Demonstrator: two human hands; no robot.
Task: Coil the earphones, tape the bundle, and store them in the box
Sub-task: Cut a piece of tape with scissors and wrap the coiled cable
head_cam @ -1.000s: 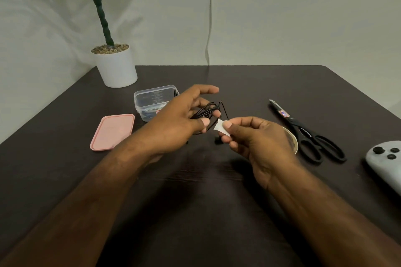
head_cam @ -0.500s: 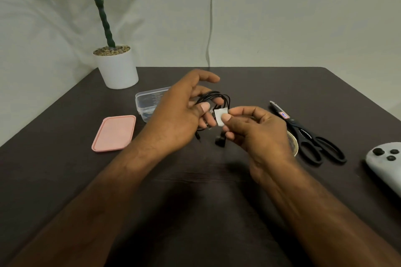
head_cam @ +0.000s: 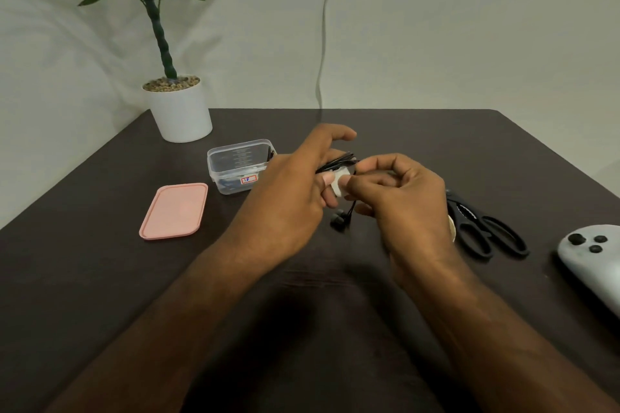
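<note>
Left hand (head_cam: 288, 198) grips the coiled black earphones (head_cam: 335, 163) above the table (head_cam: 100, 278), right of the pink lid (head_cam: 174, 210) and open clear box (head_cam: 240, 164). Right hand (head_cam: 399, 198) pinches white tape (head_cam: 339, 182) against the bundle, with scissors (head_cam: 483, 228) further right.

The left hand (head_cam: 295, 198) held the black coiled earphones (head_cam: 337, 163) over the dark table (head_cam: 100, 278). The right hand (head_cam: 402, 201) pressed a small white tape piece (head_cam: 339, 182) onto them.
</note>
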